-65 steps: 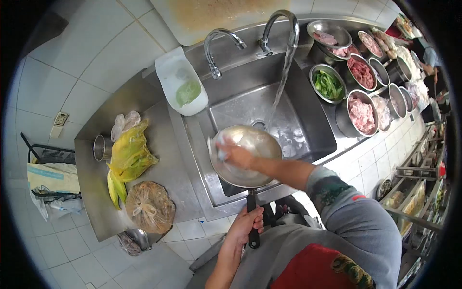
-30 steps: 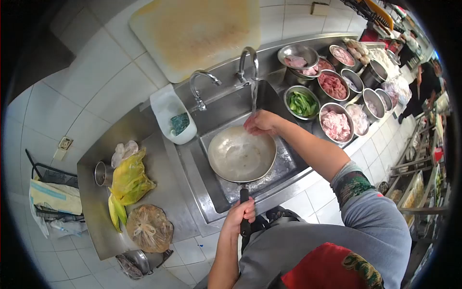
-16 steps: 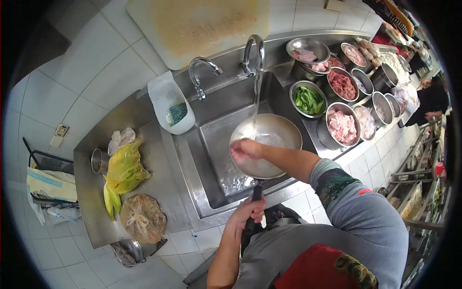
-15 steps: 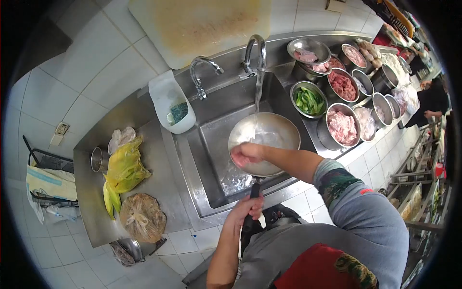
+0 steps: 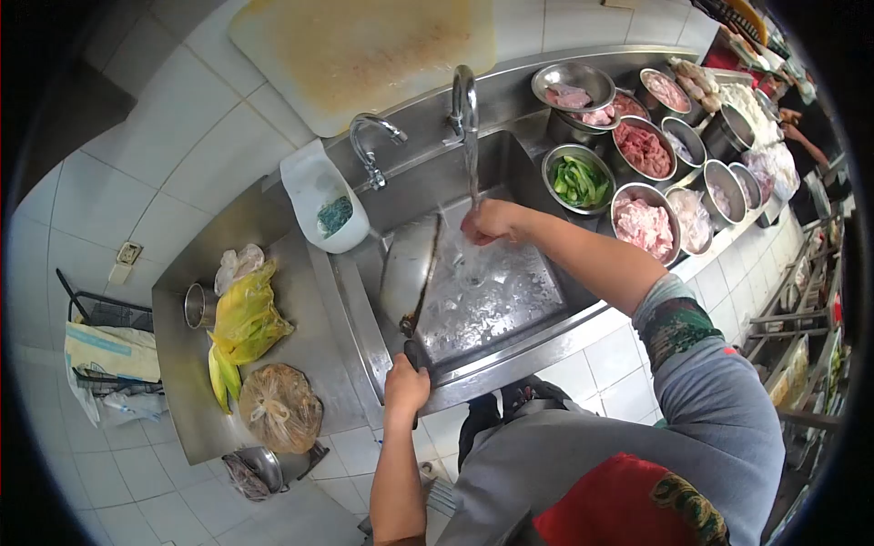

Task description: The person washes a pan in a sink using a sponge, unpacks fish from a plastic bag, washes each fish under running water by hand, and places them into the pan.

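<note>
My left hand [image 5: 406, 384] is closed round the black handle of a frying pan [image 5: 407, 266]. The pan is tipped up on its edge in the left part of the steel sink [image 5: 501, 314], its rounded outside showing. My right hand [image 5: 492, 222] is under the running tap [image 5: 464, 96], with water falling on it. Its fingers are curled in, and whatever they may hold is hidden. Splashing water covers the sink bottom below it. A second tap [image 5: 373, 146] stands to the left.
A white plastic container [image 5: 350, 232] with a green scouring pad stands on the sink's left edge. Steel bowls of raw meat [image 5: 645, 150] and a bowl of green peppers [image 5: 580, 182] line the right counter. Bagged food [image 5: 276, 408] lies left. Another person's arm [image 5: 803, 141] shows far right.
The pan has swung from lying face up under the stream to tipped on its edge at the left. My left hand moved left with it; my right hand rose to the stream.
</note>
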Motion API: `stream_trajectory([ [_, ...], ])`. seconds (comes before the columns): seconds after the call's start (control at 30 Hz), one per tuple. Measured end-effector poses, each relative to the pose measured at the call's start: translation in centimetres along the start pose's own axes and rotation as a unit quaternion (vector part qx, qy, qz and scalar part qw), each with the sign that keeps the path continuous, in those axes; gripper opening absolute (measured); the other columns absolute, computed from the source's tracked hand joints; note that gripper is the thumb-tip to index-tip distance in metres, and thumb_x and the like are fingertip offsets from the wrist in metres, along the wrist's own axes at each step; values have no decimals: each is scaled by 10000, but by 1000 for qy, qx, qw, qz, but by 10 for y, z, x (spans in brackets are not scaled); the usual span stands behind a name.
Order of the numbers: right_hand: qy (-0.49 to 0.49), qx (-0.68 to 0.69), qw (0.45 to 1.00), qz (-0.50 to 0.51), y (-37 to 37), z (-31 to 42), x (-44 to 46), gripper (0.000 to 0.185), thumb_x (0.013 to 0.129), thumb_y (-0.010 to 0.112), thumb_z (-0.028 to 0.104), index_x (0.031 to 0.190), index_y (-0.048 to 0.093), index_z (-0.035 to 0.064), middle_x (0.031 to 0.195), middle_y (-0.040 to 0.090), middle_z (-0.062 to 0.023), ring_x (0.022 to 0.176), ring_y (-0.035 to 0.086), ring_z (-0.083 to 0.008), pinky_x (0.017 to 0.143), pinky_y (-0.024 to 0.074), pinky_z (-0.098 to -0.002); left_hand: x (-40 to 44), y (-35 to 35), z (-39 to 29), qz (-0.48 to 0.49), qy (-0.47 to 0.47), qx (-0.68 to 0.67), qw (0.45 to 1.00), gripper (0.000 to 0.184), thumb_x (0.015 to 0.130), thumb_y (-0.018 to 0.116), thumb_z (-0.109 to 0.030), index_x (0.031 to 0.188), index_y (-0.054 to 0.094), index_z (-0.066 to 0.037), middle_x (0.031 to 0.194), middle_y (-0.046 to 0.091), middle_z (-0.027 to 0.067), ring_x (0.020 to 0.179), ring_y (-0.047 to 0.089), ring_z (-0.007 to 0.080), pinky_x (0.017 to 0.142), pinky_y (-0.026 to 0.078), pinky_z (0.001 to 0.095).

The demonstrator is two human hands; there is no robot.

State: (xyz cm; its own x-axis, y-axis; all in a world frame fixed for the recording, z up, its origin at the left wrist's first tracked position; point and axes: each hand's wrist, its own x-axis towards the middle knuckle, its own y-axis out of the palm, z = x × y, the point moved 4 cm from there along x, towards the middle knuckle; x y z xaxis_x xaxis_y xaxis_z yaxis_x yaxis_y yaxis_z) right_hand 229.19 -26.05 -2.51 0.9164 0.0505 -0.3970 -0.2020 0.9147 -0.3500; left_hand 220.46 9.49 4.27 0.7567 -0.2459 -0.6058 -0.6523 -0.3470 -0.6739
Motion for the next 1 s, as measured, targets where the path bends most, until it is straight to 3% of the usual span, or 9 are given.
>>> stream_trajectory([
  [0.07, 65, 250, 966, 6, 5, 1, 7, 211, 831, 568, 3, 1010, 673, -34, 827, 648, -110, 697, 622, -202, 661, 548, -335, 4, 8, 5, 85, -9, -154, 984, 252, 875, 610, -155, 1033, 496, 5, 793, 590, 145, 679, 576, 278, 626, 481, 408],
  [0.2, 108, 291, 949, -61, 8, 24, -13, 129, 853, 579, 5, 952, 660, -12, 798, 624, -93, 676, 614, -204, 625, 537, -329, -10, 36, -1, 239, -30, -492, 837, 173, 884, 605, -119, 982, 472, -68, 617, 432, -33, 446, 396, 72, 409, 365, 266],
  [0.3, 118, 328, 934, -84, 22, -1, -4, 85, 873, 588, 63, 843, 654, 19, 735, 621, -84, 616, 602, -199, 551, 496, -323, -28, 70, -2, 342, -73, -647, 678, 166, 882, 583, -61, 1011, 489, -105, 610, 401, -52, 442, 392, 55, 403, 338, 254],
  [0.4, 106, 320, 934, -119, 38, -73, 31, 107, 886, 563, 70, 895, 659, 22, 737, 625, -73, 605, 603, -197, 569, 502, -329, -46, 93, -7, 402, -92, -658, 631, 180, 881, 575, -55, 1026, 491, -121, 605, 386, -58, 426, 375, 45, 401, 328, 249],
  [0.5, 82, 194, 936, -282, 58, -72, 35, 142, 904, 522, 90, 848, 648, 51, 728, 624, -62, 577, 585, -175, 529, 465, -304, -59, 104, -23, 453, -72, -634, 623, 145, 911, 536, -66, 1041, 504, -122, 599, 369, -66, 407, 352, 37, 384, 297, 245],
  [0.7, 85, 369, 909, 173, 132, -23, -3, 181, 870, 610, 231, 888, 681, 66, 699, 613, -42, 673, 618, -160, 565, 499, -328, -25, 107, -31, 440, -38, -585, 680, 177, 884, 567, -45, 1038, 492, -91, 619, 406, -44, 417, 360, 43, 390, 319, 245],
  [0.8, 168, -42, 893, 415, 115, -60, -26, 135, 883, 584, 164, 889, 654, 48, 713, 622, -29, 626, 593, -141, 548, 473, -275, -8, 97, -24, 427, -29, -580, 694, 195, 880, 584, -39, 1044, 488, -82, 627, 417, -34, 428, 374, 47, 394, 332, 250],
  [0.9, 212, -34, 914, 344, 96, -40, -47, 87, 858, 592, 137, 854, 632, 60, 694, 609, -21, 643, 587, -127, 567, 479, -298, 0, 85, -18, 402, -26, -562, 722, 201, 880, 593, -29, 1040, 485, -85, 633, 419, -34, 431, 379, 54, 396, 341, 256],
  [1.0, -126, 121, 971, 163, 142, -19, 7, 104, 834, 623, 164, 848, 614, 62, 705, 621, -25, 656, 590, -131, 593, 487, -331, -6, 81, -14, 402, -30, -531, 746, 203, 880, 595, -25, 1040, 485, -82, 644, 433, -28, 434, 385, 58, 392, 338, 261],
])
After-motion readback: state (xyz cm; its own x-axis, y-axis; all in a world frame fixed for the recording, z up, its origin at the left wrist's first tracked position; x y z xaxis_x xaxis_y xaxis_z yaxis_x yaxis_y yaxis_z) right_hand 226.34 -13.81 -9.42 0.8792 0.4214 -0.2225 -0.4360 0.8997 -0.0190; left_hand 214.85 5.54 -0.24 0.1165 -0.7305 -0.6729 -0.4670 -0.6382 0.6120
